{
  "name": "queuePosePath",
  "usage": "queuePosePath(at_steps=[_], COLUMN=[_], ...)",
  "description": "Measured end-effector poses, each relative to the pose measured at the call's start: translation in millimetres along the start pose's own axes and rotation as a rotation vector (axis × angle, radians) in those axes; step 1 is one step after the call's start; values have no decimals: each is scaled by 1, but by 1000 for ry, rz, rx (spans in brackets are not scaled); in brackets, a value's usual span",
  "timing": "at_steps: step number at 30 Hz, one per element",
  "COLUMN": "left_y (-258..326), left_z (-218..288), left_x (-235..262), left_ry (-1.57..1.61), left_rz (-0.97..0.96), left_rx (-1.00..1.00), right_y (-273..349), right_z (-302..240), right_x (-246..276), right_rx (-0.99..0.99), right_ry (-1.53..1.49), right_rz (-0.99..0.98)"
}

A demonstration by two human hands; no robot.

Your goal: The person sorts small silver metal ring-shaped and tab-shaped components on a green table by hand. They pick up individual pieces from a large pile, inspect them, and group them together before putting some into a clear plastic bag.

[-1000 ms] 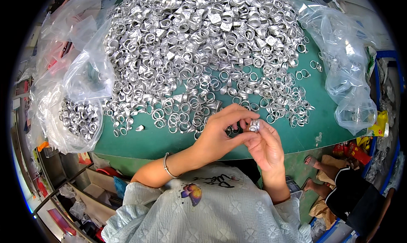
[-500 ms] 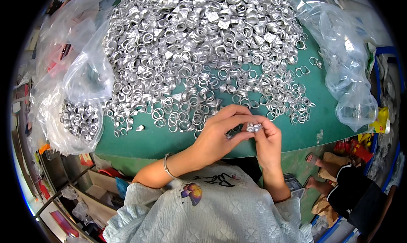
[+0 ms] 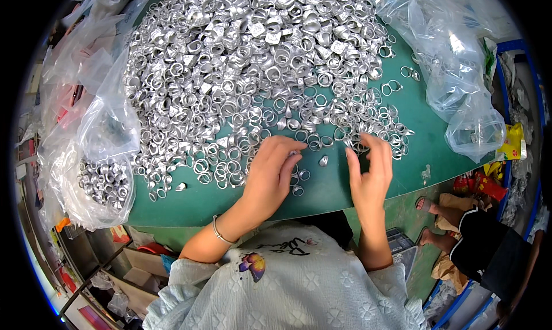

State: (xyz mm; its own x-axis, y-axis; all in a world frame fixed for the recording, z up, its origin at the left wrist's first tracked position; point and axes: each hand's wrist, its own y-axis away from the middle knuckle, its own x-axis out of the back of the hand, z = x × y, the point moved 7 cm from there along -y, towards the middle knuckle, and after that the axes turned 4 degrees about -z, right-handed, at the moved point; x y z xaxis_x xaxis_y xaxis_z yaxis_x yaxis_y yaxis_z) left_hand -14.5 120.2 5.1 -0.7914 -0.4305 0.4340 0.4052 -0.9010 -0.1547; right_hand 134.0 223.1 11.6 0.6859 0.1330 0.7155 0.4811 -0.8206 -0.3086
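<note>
A large heap of silver-coloured metal rings (image 3: 241, 59) covers most of the green table (image 3: 190, 209). My left hand (image 3: 270, 172) is at the heap's near edge, fingers curled and thumb close to the index finger. A bit of silver shows between them, but what the palm holds is hidden. To the right, my right hand (image 3: 371, 172) has thumb and fingers apart, its fingertips among rings at the near edge. A single ring (image 3: 324, 161) lies between my hands on bare green surface. A few loose rings (image 3: 298, 189) lie just beside my left hand.
At the left, a clear plastic bag (image 3: 106, 209) holds more rings. Another clear bag (image 3: 460, 100) lies crumpled along the right side. A yellow packet (image 3: 513, 141) is beyond the right edge. Below right, another person's legs (image 3: 448, 215) show, near brown paper (image 3: 448, 272).
My hands were together, pinching small silver pieces; now they are apart, the left moved leftward, the right over the rings. A single ring now lies between them. The view has shifted slightly.
</note>
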Motion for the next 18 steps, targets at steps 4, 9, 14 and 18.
queuePosePath(at_steps=[4, 9, 14, 18], left_y=[-2, -2, -3, -8], left_z=[-3, -4, -5, 4], left_x=[-2, 2, -12, -9], left_ry=[34, -50, -241, -433], left_rz=[-22, -53, -146, -105], left_rx=[17, 86, -47, -135], right_y=[-2, -6, -36, -34], right_z=[8, 2, -32, -23], right_x=[-12, -4, -40, -52], right_rx=[81, 86, 312, 352], right_ry=[122, 114, 120, 111], right_rz=[-62, -91, -231, -252])
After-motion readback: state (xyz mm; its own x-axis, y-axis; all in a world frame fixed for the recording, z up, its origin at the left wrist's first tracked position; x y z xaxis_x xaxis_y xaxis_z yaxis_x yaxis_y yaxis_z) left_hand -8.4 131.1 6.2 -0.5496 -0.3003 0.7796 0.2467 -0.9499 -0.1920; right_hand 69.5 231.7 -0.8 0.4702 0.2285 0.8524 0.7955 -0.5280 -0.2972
